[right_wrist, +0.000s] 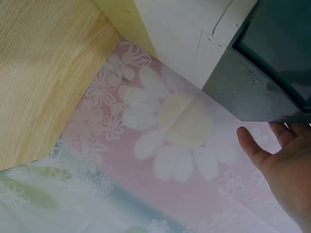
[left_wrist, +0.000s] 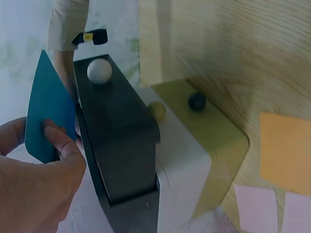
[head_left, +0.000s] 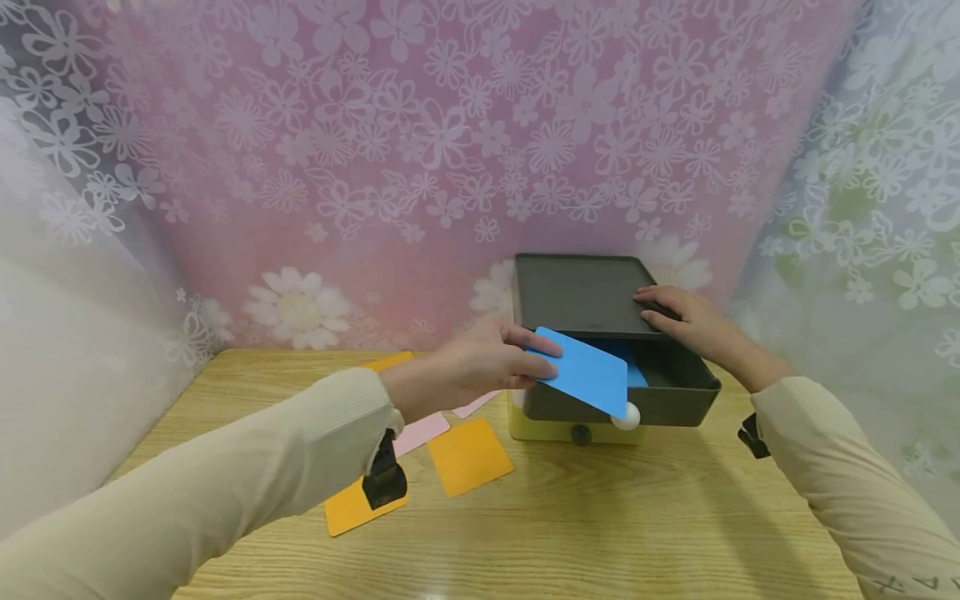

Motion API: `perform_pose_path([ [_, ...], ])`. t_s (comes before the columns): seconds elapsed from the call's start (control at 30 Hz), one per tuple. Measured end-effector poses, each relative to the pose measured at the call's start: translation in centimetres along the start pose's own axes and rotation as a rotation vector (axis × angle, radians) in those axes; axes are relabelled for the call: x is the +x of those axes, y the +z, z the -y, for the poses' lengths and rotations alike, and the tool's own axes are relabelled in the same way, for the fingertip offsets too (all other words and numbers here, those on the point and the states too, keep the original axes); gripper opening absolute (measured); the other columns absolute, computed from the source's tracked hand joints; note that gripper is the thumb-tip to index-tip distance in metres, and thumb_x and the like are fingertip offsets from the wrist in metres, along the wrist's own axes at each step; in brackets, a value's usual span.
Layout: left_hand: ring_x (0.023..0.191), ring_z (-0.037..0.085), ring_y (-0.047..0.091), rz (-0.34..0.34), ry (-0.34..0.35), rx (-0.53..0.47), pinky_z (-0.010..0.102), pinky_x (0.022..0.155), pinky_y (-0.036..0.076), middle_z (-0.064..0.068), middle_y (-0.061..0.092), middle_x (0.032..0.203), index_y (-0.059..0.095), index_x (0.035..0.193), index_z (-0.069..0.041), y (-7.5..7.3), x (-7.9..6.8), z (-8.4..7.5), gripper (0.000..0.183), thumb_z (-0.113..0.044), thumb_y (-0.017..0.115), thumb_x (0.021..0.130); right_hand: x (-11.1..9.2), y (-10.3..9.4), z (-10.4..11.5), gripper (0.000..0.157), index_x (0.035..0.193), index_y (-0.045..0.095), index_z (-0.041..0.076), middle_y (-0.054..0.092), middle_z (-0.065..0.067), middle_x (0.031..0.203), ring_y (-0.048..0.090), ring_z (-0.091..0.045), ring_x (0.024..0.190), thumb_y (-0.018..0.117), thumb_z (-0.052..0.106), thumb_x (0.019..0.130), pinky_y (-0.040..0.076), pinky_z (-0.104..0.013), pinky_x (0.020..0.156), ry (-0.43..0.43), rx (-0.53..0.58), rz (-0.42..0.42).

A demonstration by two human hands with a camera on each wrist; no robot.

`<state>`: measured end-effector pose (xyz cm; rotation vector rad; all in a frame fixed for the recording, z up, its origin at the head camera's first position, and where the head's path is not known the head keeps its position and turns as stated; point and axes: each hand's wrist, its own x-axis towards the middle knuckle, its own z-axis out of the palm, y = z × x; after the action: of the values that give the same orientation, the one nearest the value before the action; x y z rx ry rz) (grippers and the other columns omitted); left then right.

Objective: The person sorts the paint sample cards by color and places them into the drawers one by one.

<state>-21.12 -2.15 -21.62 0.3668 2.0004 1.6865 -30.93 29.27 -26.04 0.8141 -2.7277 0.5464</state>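
Note:
My left hand (head_left: 483, 364) pinches a blue card (head_left: 588, 375) between thumb and fingers, tilted in front of the pulled-out top drawer (head_left: 675, 406) of a small drawer unit. In the left wrist view the card (left_wrist: 46, 114) stands beside the dark drawer front, near its white knob (left_wrist: 99, 71). Another blue card (head_left: 637, 371) shows inside the drawer, partly hidden behind the held one. On the unit's dark top (head_left: 581, 292), at its right edge, rests my right hand (head_left: 693, 329), fingers extended across the surface. The right wrist view catches its thumb (right_wrist: 251, 145) just off the unit's side.
Orange cards (head_left: 471, 457) and pink cards (head_left: 422, 433) lie on the wooden table (head_left: 570, 533) left of the unit, some under my left arm. Below the dark drawer are a white tier (left_wrist: 182, 160) and a yellow tier (left_wrist: 218, 131) with knobs. Flowered cloth (head_left: 420, 167) hangs behind.

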Motion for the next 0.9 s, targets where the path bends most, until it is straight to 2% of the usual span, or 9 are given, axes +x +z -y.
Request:
perform_pose_path([
  [0.1, 0.086, 0.013, 0.057, 0.005, -0.031, -0.058, 0.026, 0.084, 0.049, 0.008, 0.060, 0.109, 0.062, 0.113, -0.002, 1.2, 0.8, 0.0, 0.029, -0.001, 0.062, 0.084, 0.0, 0.0, 0.0, 0.041, 0.127, 0.048, -0.004, 0.043, -0.027, 0.132, 0.036, -0.044, 0.123, 0.048, 0.021, 0.095, 0.029, -0.059, 0.098, -0.003, -0.006, -0.004],
  [0.27, 0.079, 0.013, 0.057, -0.037, -0.062, -0.103, 0.032, 0.090, 0.049, 0.008, 0.062, 0.105, 0.063, 0.111, 0.000, 2.4, 1.9, -0.2, 0.027, -0.002, 0.062, 0.084, 0.0, 0.1, 0.1, 0.042, 0.128, 0.047, -0.004, 0.042, -0.027, 0.133, 0.036, -0.045, 0.124, 0.048, 0.021, 0.095, 0.029, -0.059, 0.098, 0.006, -0.002, -0.004],
  [0.43, 0.081, 0.015, 0.056, -0.080, -0.073, -0.164, 0.032, 0.093, 0.047, 0.013, 0.055, 0.118, 0.059, 0.114, 0.006, 2.9, 2.8, -0.6, 0.028, 0.000, 0.057, 0.086, 0.0, 0.2, 0.1, 0.042, 0.128, 0.047, -0.005, 0.042, -0.027, 0.133, 0.035, -0.045, 0.124, 0.047, 0.021, 0.095, 0.029, -0.059, 0.098, 0.003, 0.012, -0.003],
  [0.57, 0.090, 0.019, 0.056, -0.094, -0.076, -0.210, 0.031, 0.092, 0.047, 0.017, 0.046, 0.130, 0.054, 0.117, 0.010, 3.1, 3.5, -0.6, 0.031, 0.003, 0.054, 0.087, 0.0, 0.2, 0.1, 0.041, 0.127, 0.047, -0.005, 0.042, -0.027, 0.132, 0.036, -0.045, 0.123, 0.047, 0.020, 0.095, 0.030, -0.058, 0.097, -0.008, 0.022, -0.009],
  [0.7, 0.098, 0.019, 0.054, -0.111, -0.075, -0.230, 0.031, 0.092, 0.048, 0.017, 0.044, 0.133, 0.053, 0.118, 0.012, 3.4, 4.4, -0.3, 0.033, 0.007, 0.053, 0.085, 0.0, 0.2, 0.0, 0.040, 0.126, 0.048, -0.005, 0.043, -0.027, 0.131, 0.036, -0.044, 0.123, 0.048, 0.020, 0.095, 0.030, -0.058, 0.096, -0.013, 0.025, -0.019],
  [0.9, 0.093, 0.017, 0.049, -0.155, -0.061, -0.199, 0.031, 0.089, 0.049, 0.016, 0.044, 0.133, 0.051, 0.119, 0.013, 3.9, 5.7, 0.1, 0.037, 0.012, 0.052, 0.083, 0.0, 0.3, -0.1, 0.040, 0.126, 0.048, -0.005, 0.043, -0.027, 0.131, 0.037, -0.044, 0.123, 0.048, 0.020, 0.095, 0.030, -0.059, 0.097, -0.003, 0.025, -0.019],
])
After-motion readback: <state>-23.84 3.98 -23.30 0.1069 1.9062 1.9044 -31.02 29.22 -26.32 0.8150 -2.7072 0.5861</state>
